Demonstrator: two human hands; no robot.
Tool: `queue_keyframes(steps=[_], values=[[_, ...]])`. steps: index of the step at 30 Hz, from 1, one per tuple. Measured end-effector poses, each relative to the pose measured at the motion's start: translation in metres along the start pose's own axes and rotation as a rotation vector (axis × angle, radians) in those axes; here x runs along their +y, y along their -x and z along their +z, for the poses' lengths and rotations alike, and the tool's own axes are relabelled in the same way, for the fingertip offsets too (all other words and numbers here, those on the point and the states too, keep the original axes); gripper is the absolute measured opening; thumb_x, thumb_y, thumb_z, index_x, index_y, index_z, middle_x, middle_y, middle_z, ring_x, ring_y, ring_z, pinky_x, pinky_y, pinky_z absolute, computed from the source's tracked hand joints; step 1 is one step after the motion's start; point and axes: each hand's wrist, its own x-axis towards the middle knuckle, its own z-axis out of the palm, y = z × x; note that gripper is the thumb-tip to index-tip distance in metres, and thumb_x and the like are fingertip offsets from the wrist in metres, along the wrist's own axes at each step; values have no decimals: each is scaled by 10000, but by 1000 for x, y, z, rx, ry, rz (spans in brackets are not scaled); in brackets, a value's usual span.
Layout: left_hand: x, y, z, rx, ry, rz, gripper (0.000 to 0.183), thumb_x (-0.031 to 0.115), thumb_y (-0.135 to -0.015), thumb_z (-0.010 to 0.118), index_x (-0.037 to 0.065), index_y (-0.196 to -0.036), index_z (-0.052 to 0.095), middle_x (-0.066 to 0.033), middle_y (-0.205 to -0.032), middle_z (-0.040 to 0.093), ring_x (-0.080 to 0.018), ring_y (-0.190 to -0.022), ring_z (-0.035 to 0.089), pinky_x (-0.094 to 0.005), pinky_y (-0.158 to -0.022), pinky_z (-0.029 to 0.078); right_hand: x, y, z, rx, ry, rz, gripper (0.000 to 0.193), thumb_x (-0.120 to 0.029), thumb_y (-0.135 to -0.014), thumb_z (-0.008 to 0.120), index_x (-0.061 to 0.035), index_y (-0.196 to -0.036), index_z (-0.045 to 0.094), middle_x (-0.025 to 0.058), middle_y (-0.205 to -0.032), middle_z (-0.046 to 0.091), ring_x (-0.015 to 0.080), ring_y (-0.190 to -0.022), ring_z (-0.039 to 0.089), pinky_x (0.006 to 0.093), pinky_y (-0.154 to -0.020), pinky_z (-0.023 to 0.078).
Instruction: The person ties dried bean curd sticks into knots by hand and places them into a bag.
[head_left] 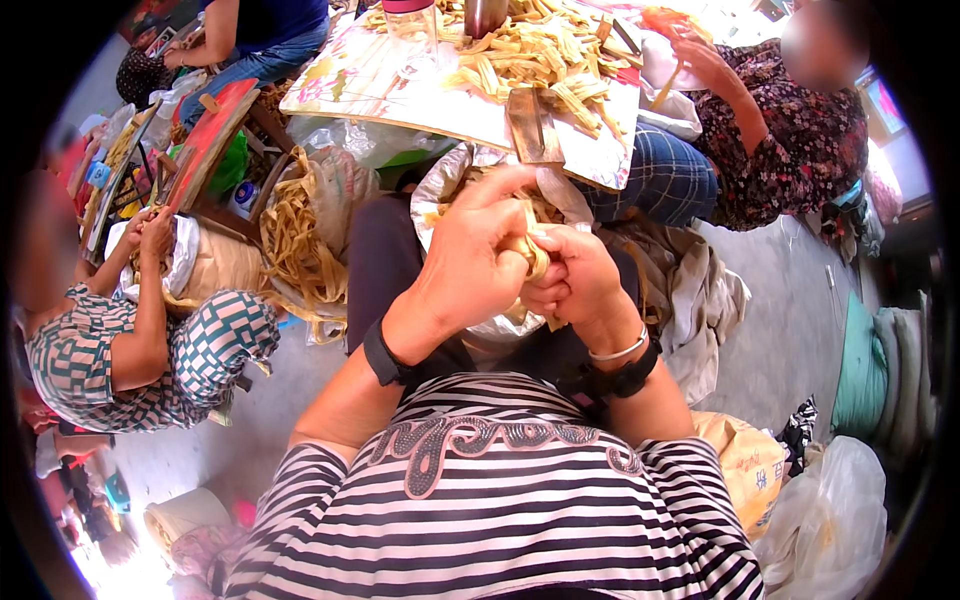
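Head view: I see the left hand (468,255) and right hand (580,278) pinching a yellow strip (538,258) between them, above an open white sack (432,192). Beyond, a wooden block (533,128) overhangs the near edge of the worktop (335,88). Grey floor (775,290) stretches rightward; reddish print (750,463) marks a tan bag (728,436) beside the striped sleeve (695,485).

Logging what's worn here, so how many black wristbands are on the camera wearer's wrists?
2. One black wristband is around the left wrist; the second black wristband is around the right wrist, just behind a pale bracelet. Neither is hidden.
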Motion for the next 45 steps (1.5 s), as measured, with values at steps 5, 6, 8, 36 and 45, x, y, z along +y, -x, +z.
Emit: queue_keyframes(steps=[5, 6, 8, 36, 45], values=[[7, 8, -3, -111, -139, -182, 88, -34, -695, 444, 9, -755, 493, -191, -682, 539, -357, -647, 556, -394, -586, 437, -2, 12, 5, 342, 602, -89, 123, -139, -808, 604, -44, -882, 576, -46, -596, 467, 23, -490, 391, 187, -397, 274], [5, 9, -2, -137, -136, -232, 76, -16, -719, 452, 8, -771, 502, -206, -655, 527, -361, -615, 552, -387, -559, 426, 1, 11, 12, 420, 818, -219, 143, -111, -799, 608, -26, -912, 588, -31, -622, 503, 26, -495, 411, 194, -398, 287], [6, 10, -3, -146, -98, -344, 79, -8, -716, 457, 6, -778, 505, -210, -659, 529, -363, -611, 545, -380, -551, 422, 6, 10, 16, 461, 1029, -395, 188, -72, -784, 618, 0, -957, 607, -10, -651, 547, 30, -488, 430, 200, -395, 300], [-5, 20, -28, -236, 1180, -803, 317, 200, -867, 570, 59, -596, 484, 37, -461, 378, -52, -345, 314, -187, -323, 237, -27, 47, -10, 321, 959, -422, 154, -127, -839, 607, 25, -834, 630, -38, -603, 504, 17, -508, 418, 174, -438, 292], [-14, 3, -37, -411, -385, -272, 284, 312, -854, 555, 44, -936, 602, -121, -806, 616, -292, -739, 589, -354, -645, 460, -29, 30, -16, 350, 1309, -407, 106, -67, -810, 624, 36, -788, 639, 6, -623, 582, 54, -584, 493, 214, -526, 399]])
